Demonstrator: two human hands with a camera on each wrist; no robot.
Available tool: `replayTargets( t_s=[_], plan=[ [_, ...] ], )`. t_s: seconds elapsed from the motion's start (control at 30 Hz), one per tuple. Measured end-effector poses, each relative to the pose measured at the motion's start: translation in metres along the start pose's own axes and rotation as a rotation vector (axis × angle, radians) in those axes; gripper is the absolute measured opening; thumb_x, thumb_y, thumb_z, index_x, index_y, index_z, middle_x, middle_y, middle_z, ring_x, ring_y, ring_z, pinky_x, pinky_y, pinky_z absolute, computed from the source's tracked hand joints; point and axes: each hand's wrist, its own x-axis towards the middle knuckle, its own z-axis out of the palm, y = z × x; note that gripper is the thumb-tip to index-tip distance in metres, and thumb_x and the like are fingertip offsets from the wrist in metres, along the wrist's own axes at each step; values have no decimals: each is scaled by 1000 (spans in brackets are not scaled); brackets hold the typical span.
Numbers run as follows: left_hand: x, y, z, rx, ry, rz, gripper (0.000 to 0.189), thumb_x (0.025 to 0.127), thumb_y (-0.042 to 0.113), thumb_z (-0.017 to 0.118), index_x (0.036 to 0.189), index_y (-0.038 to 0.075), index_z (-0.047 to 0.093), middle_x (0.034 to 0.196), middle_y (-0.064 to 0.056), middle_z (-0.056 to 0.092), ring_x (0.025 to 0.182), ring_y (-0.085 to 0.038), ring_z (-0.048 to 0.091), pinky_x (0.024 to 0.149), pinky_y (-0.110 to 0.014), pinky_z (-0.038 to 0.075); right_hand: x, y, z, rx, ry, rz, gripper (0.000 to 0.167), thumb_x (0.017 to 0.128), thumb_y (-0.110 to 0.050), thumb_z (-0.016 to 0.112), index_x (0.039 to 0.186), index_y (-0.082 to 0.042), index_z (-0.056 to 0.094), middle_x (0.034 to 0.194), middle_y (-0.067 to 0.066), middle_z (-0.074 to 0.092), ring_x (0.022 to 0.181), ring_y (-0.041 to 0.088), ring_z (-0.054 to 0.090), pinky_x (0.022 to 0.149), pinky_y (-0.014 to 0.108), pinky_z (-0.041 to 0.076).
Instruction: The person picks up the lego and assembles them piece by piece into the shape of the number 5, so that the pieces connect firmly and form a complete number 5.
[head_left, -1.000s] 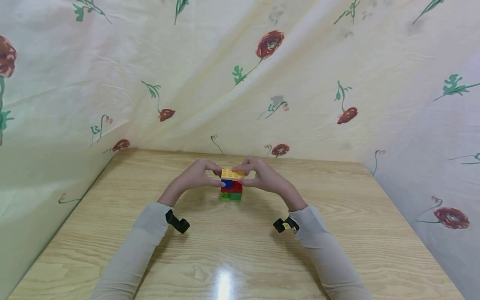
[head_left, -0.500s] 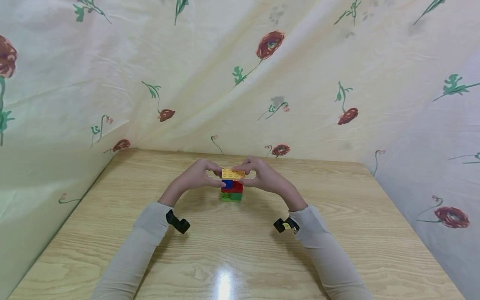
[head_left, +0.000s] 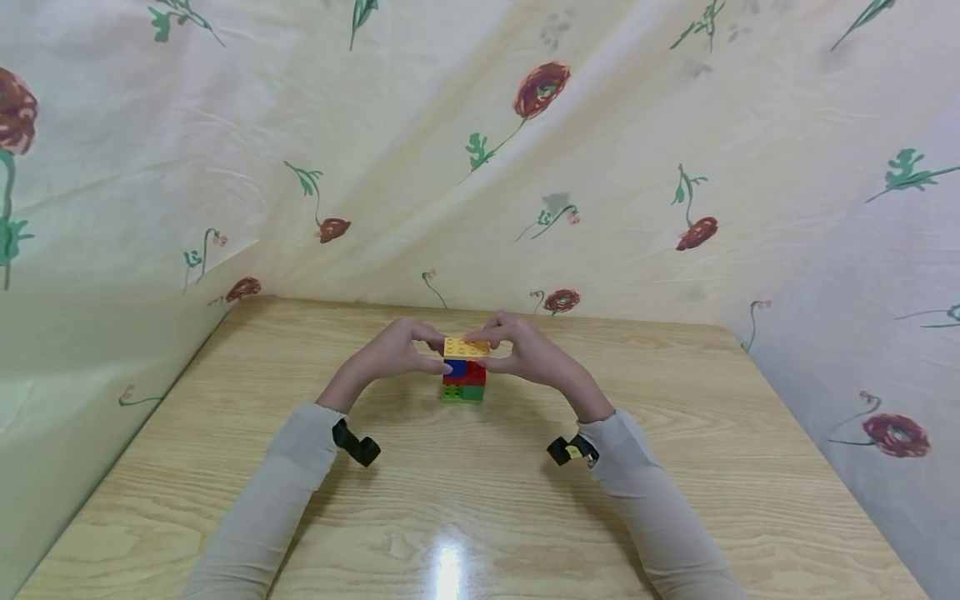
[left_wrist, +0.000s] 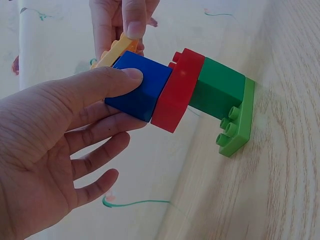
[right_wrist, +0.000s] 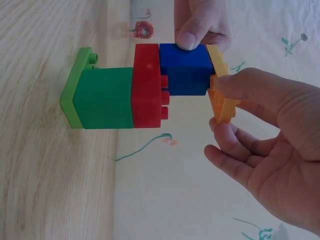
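A small tower of toy building bricks stands on the table. Its base is a light green plate (left_wrist: 242, 125), topped at one end by a dark green block (right_wrist: 105, 97). Across that sits a red brick (right_wrist: 146, 85) with bare studs on its right half. The blue block (left_wrist: 147, 90) rises from the red brick's left half, and my left hand (head_left: 393, 348) pinches it between thumb and fingers. A yellow plate (right_wrist: 226, 110) lies on top of the blue block and juts out to the right. My right hand (head_left: 525, 354) pinches this overhanging end, thumb at the near side.
The wooden table (head_left: 465, 483) spreads around the tower. A cream cloth (head_left: 420, 125) with printed flowers hangs behind it and along both sides. Black wrist cameras sit at both cuffs, the left camera (head_left: 358, 443) and the right camera (head_left: 572, 450).
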Motion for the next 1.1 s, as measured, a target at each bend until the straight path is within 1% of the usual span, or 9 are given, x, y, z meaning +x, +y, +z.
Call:
replayTargets(
  t_s=[0.07,0.13,0.2,0.37,0.63,0.8,0.87,1.03,1.1],
  plan=[
    [0,0,0,1,0,5,28,84,25,85,110,15,80,105,-1,77,108,-24,62,102,-56,46,0,0,0,-5,0,2,39,90,-10,77,129,-10,72,112,12,65,99,27,56,81,36,55],
    [0,1,0,2,1,7,28,84,25,85,110,14,80,105,-1,77,108,-24,62,102,-56,47,0,0,0,-7,3,1,39,90,-10,77,129,-10,72,113,11,65,99,25,56,81,32,54],
    [0,1,0,1,1,9,29,85,25,85,111,14,80,105,-1,77,108,-24,62,102,-56,47,-1,0,-1,-5,5,-3,39,90,-10,77,129,-10,72,113,11,66,100,24,56,82,33,54],
    [-1,2,0,-5,-2,16,29,84,25,85,111,13,80,105,-2,78,107,-24,63,101,-57,47,-1,1,0,9,8,-14,39,90,-10,78,128,-10,72,112,11,66,99,24,56,83,39,55],
    [0,-1,0,-3,-7,19,30,85,26,84,111,14,80,106,-2,77,107,-23,63,101,-57,47,-2,1,0,1,5,-10,39,90,-11,78,129,-11,72,111,10,66,99,26,56,81,30,52],
    [0,-1,1,-4,-8,17,30,85,26,84,112,14,80,105,-2,78,107,-23,63,101,-57,47,-2,0,0,-1,5,-8,39,90,-11,78,128,-11,72,110,10,65,98,26,55,80,38,55],
    [0,-1,1,-3,-10,19,30,85,26,84,111,14,80,105,-3,78,107,-24,63,101,-57,47,-2,0,0,-4,5,-9,39,90,-10,78,128,-10,72,110,11,65,98,26,56,80,38,55],
    [0,-1,0,-1,-11,25,30,85,26,84,111,13,80,106,-4,78,107,-25,63,101,-57,47,-1,0,0,-5,1,-4,39,90,-10,77,129,-10,72,110,11,64,99,32,57,77,28,52],
    [0,-1,0,2,-10,28,30,85,25,84,111,13,80,105,-3,78,107,-24,63,100,-57,47,-1,0,0,-2,-1,-1,39,90,-10,77,129,-10,72,110,11,64,98,32,56,76,26,51]
  ],
)
